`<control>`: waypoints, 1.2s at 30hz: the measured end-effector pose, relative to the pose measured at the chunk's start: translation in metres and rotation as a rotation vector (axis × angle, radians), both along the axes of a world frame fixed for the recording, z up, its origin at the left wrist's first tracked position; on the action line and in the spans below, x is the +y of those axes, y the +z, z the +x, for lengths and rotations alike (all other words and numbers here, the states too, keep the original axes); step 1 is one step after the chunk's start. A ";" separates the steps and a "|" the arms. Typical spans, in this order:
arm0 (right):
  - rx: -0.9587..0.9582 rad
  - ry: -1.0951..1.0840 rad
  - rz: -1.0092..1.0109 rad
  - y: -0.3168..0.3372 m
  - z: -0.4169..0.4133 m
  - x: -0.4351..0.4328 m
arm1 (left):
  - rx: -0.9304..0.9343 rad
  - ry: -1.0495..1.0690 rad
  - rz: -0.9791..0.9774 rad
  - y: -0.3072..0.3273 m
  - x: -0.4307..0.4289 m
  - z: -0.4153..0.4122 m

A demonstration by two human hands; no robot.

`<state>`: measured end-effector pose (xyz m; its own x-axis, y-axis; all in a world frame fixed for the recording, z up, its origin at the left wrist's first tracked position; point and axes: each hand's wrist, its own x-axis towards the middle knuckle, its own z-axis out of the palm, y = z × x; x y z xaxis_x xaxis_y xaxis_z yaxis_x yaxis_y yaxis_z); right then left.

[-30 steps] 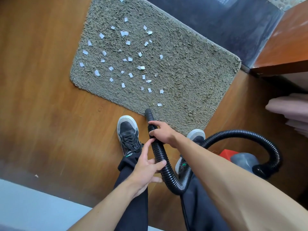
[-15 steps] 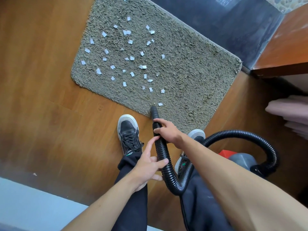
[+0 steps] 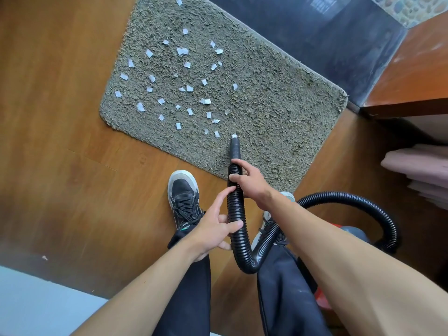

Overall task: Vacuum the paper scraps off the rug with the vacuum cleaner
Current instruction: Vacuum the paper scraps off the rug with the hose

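right hand (image 3: pixel 251 184) grips hose (image 3: pixel 236 214) just behind nozzle (image 3: pixel 235 150), left hand (image 3: pixel 213 230) pinches hose lower down, nozzle tip touching a scrap (image 3: pixel 234 135) on rug (image 3: pixel 278 112)

No text, number or brand can be read. The scraps (image 3: pixel 182 51) look blank, and the hose (image 3: pixel 236 214) shows only plain black ribbing. A small green mark (image 3: pixel 185 228) at the top of the shoe (image 3: pixel 184 190) is too small to make out.
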<state>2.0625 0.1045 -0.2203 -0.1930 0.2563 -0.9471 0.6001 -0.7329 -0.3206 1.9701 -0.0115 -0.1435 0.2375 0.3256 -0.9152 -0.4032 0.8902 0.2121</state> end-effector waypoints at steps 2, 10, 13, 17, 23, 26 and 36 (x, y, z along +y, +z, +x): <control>0.004 0.006 0.009 -0.002 -0.004 0.004 | 0.008 -0.004 0.005 -0.002 0.004 -0.004; 0.010 0.129 0.025 -0.007 -0.022 0.019 | 0.024 0.007 0.012 -0.002 0.014 -0.013; 0.010 0.195 0.013 -0.006 -0.031 0.019 | 0.028 0.016 0.000 0.001 0.012 -0.019; 0.027 0.251 0.000 -0.006 -0.043 0.016 | 0.026 0.062 -0.018 0.003 0.006 -0.027; 0.022 0.319 0.040 -0.011 -0.056 0.008 | 0.029 0.097 -0.028 0.000 -0.003 -0.035; 0.017 0.357 0.066 -0.013 -0.060 0.005 | 0.030 0.109 -0.027 -0.001 -0.006 -0.038; 0.032 0.394 0.090 -0.011 -0.076 0.010 | 0.038 0.146 -0.019 -0.006 -0.002 -0.047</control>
